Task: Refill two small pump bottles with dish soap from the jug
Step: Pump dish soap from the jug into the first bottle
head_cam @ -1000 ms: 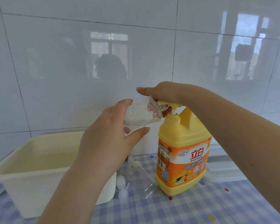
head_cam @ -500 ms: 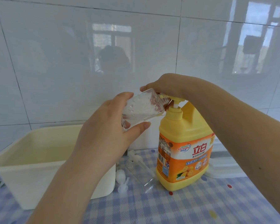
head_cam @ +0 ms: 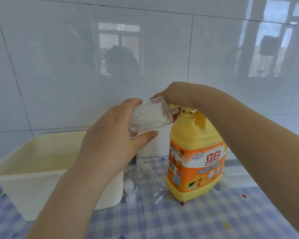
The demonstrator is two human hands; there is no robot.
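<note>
The left hand (head_cam: 109, 144) holds a small clear bottle (head_cam: 150, 118), tipped sideways, its mouth right at the spout of the yellow jug (head_cam: 195, 163). The right hand (head_cam: 173, 95) rests on top of the jug's pump; I cannot tell how its fingers lie. The jug stands on the desk (head_cam: 205, 219). The other bottle (head_cam: 148, 185) lies there too, beside a tub (head_cam: 33, 173). If the mouth slips off the spout, soap could drip onto the desk. A hard push might tip the jug.

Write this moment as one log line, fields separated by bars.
step: filling first bottle | left hand: holds clear bottle tilted at jug spout | right hand: presses pump | second bottle: lying on table
</note>
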